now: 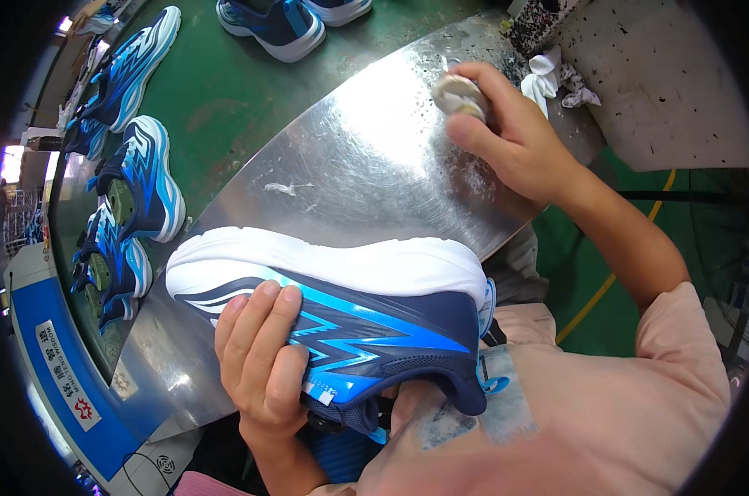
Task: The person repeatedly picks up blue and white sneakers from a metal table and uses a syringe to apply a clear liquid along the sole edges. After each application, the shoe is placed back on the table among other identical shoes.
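Observation:
A navy and bright-blue sneaker [391,318] with a thick white sole lies on its side across the lower middle, toe to the left and sole facing away from me. My left hand [263,364] grips its upper near the laces, fingers spread over the blue pattern and thumb side hidden. Farther off on the right, my right hand [523,136] is closed around a round off-white pad [457,95], held over the metal plate and apart from the sneaker. Motion blurs the pad, so its material is unclear.
The scratched metal plate [308,165] bears a whitish scrap [287,188]. Beyond it, a green surface [225,91] carries several similar sneakers [147,178] along the left. White crumpled tissue [541,76] lies behind my right hand, beside a stained grey panel [655,83]. A blue-and-white machine panel [68,372] curves at lower left.

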A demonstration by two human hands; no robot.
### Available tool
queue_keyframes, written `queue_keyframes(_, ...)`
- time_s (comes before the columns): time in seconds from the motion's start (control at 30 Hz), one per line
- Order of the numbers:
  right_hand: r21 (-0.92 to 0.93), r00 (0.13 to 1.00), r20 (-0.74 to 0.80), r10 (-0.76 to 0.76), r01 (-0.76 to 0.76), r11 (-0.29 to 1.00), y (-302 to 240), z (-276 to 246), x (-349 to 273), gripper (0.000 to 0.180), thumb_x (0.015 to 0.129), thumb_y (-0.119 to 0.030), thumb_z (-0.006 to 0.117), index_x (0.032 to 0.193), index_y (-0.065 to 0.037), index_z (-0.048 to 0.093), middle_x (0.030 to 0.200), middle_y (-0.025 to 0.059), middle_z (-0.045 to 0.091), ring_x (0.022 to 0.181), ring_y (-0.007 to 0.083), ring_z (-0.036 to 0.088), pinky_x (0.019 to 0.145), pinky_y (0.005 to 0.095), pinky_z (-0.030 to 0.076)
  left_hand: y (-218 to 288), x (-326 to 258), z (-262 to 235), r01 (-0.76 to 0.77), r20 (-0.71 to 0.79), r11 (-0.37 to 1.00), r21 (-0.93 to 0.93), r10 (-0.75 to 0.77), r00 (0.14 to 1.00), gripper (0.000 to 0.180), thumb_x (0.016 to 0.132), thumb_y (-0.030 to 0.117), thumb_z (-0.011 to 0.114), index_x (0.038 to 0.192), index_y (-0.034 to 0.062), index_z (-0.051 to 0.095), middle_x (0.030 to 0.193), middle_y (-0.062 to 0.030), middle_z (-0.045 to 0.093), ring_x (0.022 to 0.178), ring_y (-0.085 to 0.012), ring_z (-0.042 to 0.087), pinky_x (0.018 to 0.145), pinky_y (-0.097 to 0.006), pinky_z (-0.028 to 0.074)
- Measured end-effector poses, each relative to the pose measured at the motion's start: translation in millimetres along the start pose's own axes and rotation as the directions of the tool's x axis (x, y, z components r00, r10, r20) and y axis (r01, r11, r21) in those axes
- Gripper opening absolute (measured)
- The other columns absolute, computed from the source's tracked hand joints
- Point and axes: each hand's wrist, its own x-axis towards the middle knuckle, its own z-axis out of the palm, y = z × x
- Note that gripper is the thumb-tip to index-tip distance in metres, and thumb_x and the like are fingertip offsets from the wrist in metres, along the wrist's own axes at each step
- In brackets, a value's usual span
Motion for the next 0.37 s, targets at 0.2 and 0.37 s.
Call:
queue_keyframes(0.2,0.297,0.953,0.25,0.174,-0.247,0.923,-51,-7,-20,0.062,0.087,-0.054,0.056,0.122,-0.004,0.048,0.08,0.0013,0.053,0.064,0.0053,0.045,0.054,0.0188,0.035,-3,-1,-9,0.017,0.006,1.0,-0.017,-0.017,1.0,0.018,0.089,0.017,0.054,0.094,0.0083,0.039,0.115,-0.018,0.063,0.112,-0.0346,0.058,0.1,-0.048,0.039)
queue_keyframes(0.37,0.508,0.933,0.317,0.17,-0.318,0.8,-84,3,-13,0.079,0.082,-0.071,0.05,0.122,-0.004,0.047,0.073,-0.0001,0.049,0.056,0.0033,0.038,0.048,0.0167,0.025,1,-16,-16,0.05,-0.042,0.988,0.144,-0.044,0.998,0.022,0.087,0.019,0.058,0.099,0.0113,0.042,0.127,-0.0189,0.055,0.121,-0.0369,0.05,0.102,-0.054,0.034)
